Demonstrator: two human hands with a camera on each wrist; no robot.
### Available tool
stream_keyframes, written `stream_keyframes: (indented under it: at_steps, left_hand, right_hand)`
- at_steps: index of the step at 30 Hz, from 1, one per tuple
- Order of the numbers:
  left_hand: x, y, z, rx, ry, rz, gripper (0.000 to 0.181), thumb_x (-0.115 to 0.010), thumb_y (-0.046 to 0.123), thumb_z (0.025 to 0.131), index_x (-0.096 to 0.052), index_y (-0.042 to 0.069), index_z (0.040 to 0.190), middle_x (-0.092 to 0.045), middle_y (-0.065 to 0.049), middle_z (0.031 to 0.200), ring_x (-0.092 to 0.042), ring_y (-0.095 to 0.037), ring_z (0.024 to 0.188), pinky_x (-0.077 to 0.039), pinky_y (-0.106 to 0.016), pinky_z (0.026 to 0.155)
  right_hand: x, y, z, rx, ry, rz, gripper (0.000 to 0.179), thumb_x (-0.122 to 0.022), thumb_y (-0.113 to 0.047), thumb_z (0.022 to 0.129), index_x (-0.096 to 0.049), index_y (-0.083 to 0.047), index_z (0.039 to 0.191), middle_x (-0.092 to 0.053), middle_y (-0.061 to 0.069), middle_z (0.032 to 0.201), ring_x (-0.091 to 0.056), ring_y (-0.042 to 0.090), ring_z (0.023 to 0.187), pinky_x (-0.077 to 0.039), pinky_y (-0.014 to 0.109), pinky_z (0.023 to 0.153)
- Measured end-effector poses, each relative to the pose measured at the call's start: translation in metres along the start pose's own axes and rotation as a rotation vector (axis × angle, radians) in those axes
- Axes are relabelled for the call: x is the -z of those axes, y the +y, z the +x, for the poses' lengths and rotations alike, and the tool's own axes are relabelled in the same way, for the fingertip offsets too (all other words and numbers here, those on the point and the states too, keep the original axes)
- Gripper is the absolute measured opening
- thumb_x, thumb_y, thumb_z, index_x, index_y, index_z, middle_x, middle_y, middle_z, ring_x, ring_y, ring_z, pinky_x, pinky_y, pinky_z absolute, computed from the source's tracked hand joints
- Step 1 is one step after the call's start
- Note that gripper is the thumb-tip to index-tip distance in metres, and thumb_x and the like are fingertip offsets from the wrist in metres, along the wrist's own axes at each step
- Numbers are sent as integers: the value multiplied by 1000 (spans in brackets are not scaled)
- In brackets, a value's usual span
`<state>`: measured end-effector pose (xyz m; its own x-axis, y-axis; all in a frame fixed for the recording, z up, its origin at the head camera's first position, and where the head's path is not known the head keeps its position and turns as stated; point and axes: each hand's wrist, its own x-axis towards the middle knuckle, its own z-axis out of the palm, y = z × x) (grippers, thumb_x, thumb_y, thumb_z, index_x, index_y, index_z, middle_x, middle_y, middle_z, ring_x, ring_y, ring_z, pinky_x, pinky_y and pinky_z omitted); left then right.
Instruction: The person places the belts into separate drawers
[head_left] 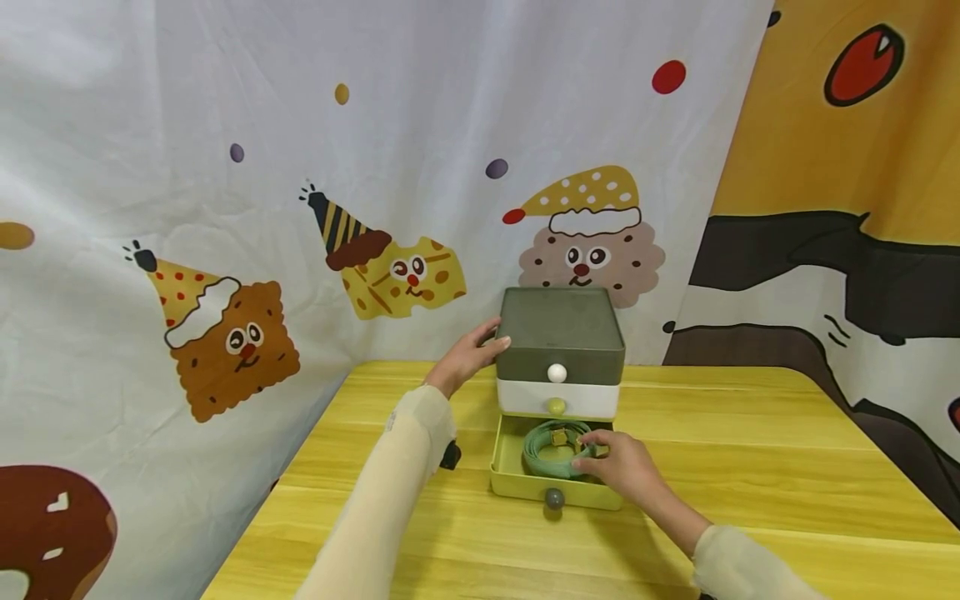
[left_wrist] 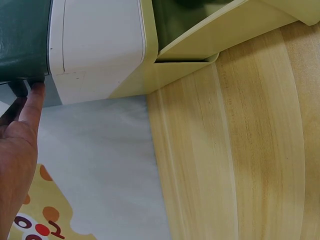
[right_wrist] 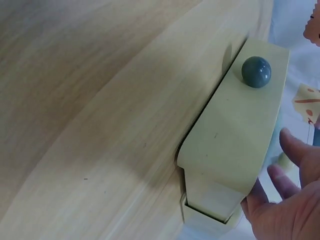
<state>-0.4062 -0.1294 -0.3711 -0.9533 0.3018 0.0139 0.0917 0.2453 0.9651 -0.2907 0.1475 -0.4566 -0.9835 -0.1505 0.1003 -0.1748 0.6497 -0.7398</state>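
A small stacked drawer box [head_left: 561, 317] has a grey-green top, a white middle tier and a pulled-out yellow-green bottom drawer [head_left: 525, 483]. In that drawer lies a coiled green belt [head_left: 536, 458] with a gold-coloured buckle [head_left: 559, 436]. My left hand [head_left: 468, 357] rests its fingers against the box's left side near the top. My right hand [head_left: 626, 467] is over the belt's right part, thumb and forefinger apart. Seen from the right wrist, the fingers [right_wrist: 280, 181] are spread above the drawer front, whose wall mostly hides the belt.
The box stands toward the far edge of a wooden table [head_left: 720, 450]. Behind it hangs a cartoon-printed cloth [head_left: 420, 100]. Round knobs mark the tiers: white [head_left: 557, 372], yellow-green [head_left: 556, 406] and grey [head_left: 554, 499], the last jutting toward me.
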Motion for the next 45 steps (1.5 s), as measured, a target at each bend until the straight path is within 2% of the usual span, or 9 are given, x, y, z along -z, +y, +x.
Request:
stream_keyframes:
  at_steps: [6, 11, 18, 25, 38, 45]
  left_hand:
    - [0, 1, -1, -5, -4, -5, 69, -61, 39, 99, -29, 26, 158, -20, -6, 163, -31, -23, 145, -38, -42, 112]
    - [0, 0, -2, 0, -6, 0, 68, -61, 40, 99, -29, 26, 158, -20, -4, 163, -31, -22, 145, -38, -41, 113]
    - [0, 0, -2, 4, -10, 13, 71, -61, 44, 98, -28, 27, 158, -19, -4, 164, -29, -23, 146, -37, -42, 113]
    - [0, -1, -1, -12, -7, 8, 69, -60, 41, 99, -29, 26, 158, -20, -4, 163, -28, -22, 146, -37, -41, 113]
    - [1, 0, 0, -12, -7, 10, 68, -60, 40, 100, -29, 25, 158, -21, -5, 163, -29, -22, 146, -38, -42, 113]
    - [0, -1, 0, -15, -6, 17, 69, -60, 41, 99, -28, 25, 159, -20, -5, 163, -27, -22, 146, -37, -42, 113]
  right_hand:
    - [6, -3, -1, 5, 70, 27, 40, -82, -24, 84, -72, -1, 114, -70, 15, 111, -67, 29, 94, -57, 33, 65]
    - [7, -5, -2, -24, 70, 79, 41, -81, -27, 85, -72, -1, 115, -70, 15, 113, -65, 34, 103, -58, 35, 71]
    - [2, -12, -8, -34, 46, 149, 37, -80, -25, 86, -72, -3, 114, -70, 12, 111, -66, 29, 98, -58, 33, 68]
    - [-3, -19, -15, -40, 53, 181, 33, -81, -22, 85, -73, -5, 111, -70, 8, 108, -66, 24, 95, -58, 30, 68]
    - [-9, -25, -23, -40, 56, 201, 19, -81, -14, 83, -75, -7, 100, -71, 0, 92, -64, 16, 84, -56, 26, 64]
    - [-13, -26, -29, -42, 51, 196, 18, -83, -15, 82, -75, -8, 97, -71, 0, 91, -63, 14, 81, -54, 25, 61]
